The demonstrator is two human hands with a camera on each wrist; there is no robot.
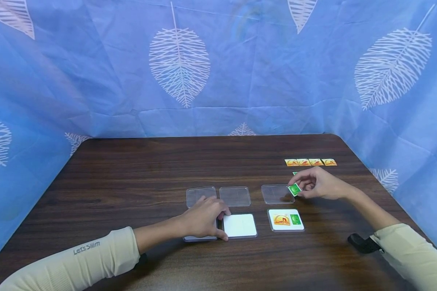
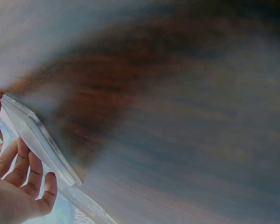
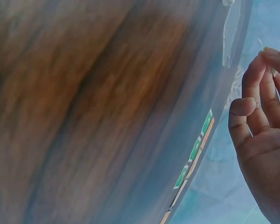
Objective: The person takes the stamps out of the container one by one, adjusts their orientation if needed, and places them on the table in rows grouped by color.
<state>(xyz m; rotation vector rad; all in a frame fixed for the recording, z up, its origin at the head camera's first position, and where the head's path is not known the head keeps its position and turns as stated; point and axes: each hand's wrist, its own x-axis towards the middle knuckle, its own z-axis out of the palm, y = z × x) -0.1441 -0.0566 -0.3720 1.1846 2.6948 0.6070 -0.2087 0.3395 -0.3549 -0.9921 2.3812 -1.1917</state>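
Observation:
In the head view my left hand spans the left end of a shallow case with a white insert, thumb at its near corner and forefinger at its far corner. Another white case lies partly hidden under that hand. My right hand pinches a small green stamp with a white border between thumb and forefinger, above the right clear lid. Below that lid sits a case whose white insert carries an orange stamp and a green stamp.
Two more clear lids lie behind the left and middle cases. Several orange stamps form a row at the back right. Green stamps lie beside them, mostly hidden by my right hand in the head view. A blue curtain surrounds the dark wooden table.

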